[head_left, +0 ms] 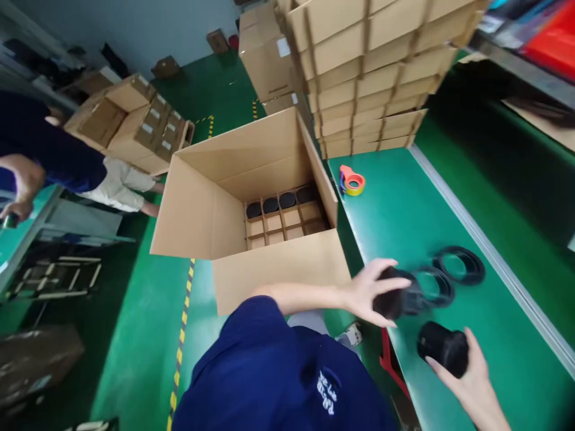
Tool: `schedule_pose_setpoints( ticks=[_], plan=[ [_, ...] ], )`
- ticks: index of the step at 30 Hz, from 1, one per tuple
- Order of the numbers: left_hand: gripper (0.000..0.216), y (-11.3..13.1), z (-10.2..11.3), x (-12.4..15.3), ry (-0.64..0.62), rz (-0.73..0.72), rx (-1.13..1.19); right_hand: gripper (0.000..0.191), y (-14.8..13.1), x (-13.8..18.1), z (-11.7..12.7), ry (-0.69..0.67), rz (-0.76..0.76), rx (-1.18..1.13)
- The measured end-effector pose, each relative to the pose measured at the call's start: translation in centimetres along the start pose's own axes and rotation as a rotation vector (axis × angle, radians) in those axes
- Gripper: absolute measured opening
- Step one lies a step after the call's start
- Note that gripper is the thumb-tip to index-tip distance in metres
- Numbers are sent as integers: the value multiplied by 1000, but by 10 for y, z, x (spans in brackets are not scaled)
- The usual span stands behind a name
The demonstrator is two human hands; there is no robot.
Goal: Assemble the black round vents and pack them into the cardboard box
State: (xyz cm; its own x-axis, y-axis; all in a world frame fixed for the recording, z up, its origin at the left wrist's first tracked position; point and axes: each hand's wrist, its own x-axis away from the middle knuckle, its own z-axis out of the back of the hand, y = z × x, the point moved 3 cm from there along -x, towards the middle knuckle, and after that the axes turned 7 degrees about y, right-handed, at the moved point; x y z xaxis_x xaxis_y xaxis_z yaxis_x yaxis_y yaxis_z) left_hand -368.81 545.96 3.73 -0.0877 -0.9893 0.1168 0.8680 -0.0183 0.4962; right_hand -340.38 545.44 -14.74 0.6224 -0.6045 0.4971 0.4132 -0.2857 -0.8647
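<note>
My left hand point(371, 292) is wrapped around a black cylinder point(389, 294) over the near edge of the green table. Motion blurs the dark part beside it. My right hand point(471, 374) grips another black cylinder point(444, 347), tilted above the tabletop. Two black rings, a nearer one point(442, 287) and a farther one point(477, 270), lie just beyond my hands. To the left stands an open cardboard box point(193, 209) with a cardboard divider grid point(274, 229). Several black round-topped pieces point(271, 205) occupy its far row of compartments.
An orange tape dispenser point(351, 181) sits on the green table point(386, 209). Behind it rises a stack of flat cardboard point(368, 78). Another person point(58, 149) stands at far left near stacked boxes point(139, 120). Yellow-black tape point(182, 335) marks the floor.
</note>
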Motion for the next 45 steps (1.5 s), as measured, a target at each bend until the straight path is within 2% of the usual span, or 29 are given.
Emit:
schedule_pose_setpoints(
  ticks=[1, 2, 3, 5, 7, 8, 10, 11, 13, 16, 19, 22, 26, 29, 32, 35, 38, 40, 43, 45],
  plan=[
    [121, -26, 46, 22, 144, 41, -30, 109, -47, -20, -15, 25, 47, -7],
    [122, -54, 88, 45, 243, 114, -99, 107, -96, -41, -34, -9, 130, -19],
    [121, -85, 128, 68, 315, 224, -192, 107, -146, -64, -57, -75, 236, -22],
    [118, -151, 200, 117, 412, 536, -380, 114, -244, -113, -113, -190, 466, 3],
    [114, -214, 259, 171, 451, 895, -522, 119, -326, -164, -182, -216, 630, 60],
    [112, -244, 283, 198, 435, 1065, -566, 120, -359, -189, -223, -243, 675, 112],
    [110, -296, 316, 249, 329, 1341, -604, 123, -406, -233, -312, -313, 715, 246],
    [110, -319, 326, 272, 250, 1438, -599, 124, -421, -252, -358, -363, 713, 333],
    [111, -357, 335, 309, 96, 1544, -565, 127, -436, -281, -443, -469, 689, 519],
    [113, -400, 330, 342, -45, 1557, -518, 131, -438, -305, -546, -601, 661, 750],
    [115, -432, 317, 360, -81, 1522, -521, 136, -429, -318, -614, -653, 659, 847],
    [115, -456, 302, 375, -112, 1468, -511, 132, -408, -326, -654, -705, 697, 884],
    [86, -472, 276, 398, -163, 1410, -436, 90, -373, -335, -670, -723, 765, 843],
    [78, -476, 263, 413, -194, 1420, -423, 76, -364, -338, -667, -730, 756, 774],
    [80, -475, 263, 416, -222, 1444, -465, 75, -381, -337, -657, -761, 684, 700],
    [77, -468, 269, 403, -232, 1482, -528, 70, -412, -328, -633, -773, 643, 609],
    [69, -455, 267, 373, -244, 1379, -552, 62, -439, -305, -585, -774, 673, 540],
    [68, -447, 255, 350, -341, 1265, -495, 52, -446, -280, -537, -821, 687, 512],
    [73, -438, 235, 325, -532, 1241, -438, 43, -437, -231, -441, -891, 782, 380],
    [75, -433, 230, 312, -594, 1295, -490, 48, -414, -194, -367, -871, 795, 198]
  ],
)
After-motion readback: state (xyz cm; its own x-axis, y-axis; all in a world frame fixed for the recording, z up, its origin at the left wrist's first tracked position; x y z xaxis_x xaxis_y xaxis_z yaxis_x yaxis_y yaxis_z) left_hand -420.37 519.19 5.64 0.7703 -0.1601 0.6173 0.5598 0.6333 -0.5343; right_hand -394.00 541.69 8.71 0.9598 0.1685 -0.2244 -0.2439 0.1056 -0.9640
